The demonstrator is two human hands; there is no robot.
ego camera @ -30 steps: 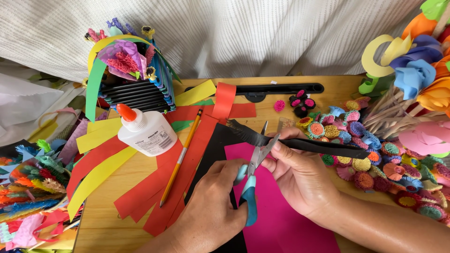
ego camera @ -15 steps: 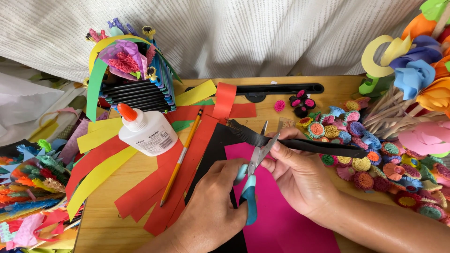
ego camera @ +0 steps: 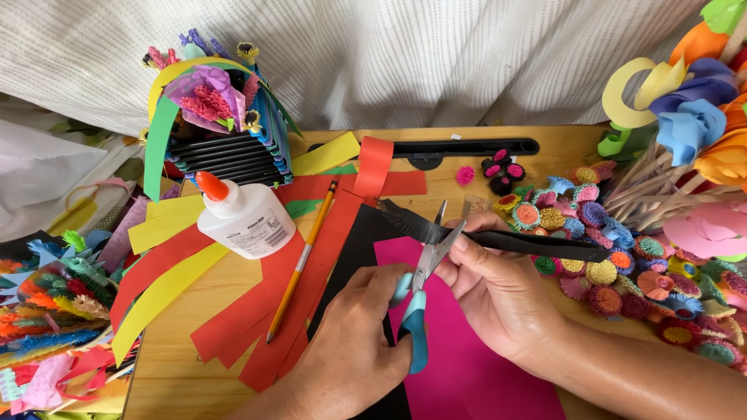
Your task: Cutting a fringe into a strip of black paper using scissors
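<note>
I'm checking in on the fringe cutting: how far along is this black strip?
The long black paper strip looks fringed at its left end. The left hand works teal-handled scissors on it, open-bladed, while the right hand holds it. The right stretch looks uncut.

The scissors (ego camera: 424, 284) have shiny metal blades and smooth, glossy teal plastic handles. They meet a matt black paper strip (ego camera: 498, 239) with a finely fringed, rough edge. Beneath lies smooth matt pink paper (ego camera: 459, 342) on black paper. The table (ego camera: 175, 373) is light, smooth wood. The glue bottle (ego camera: 243, 220) is glossy white plastic with an orange cap; the pencil (ego camera: 302, 260) looks lacquered.
</note>
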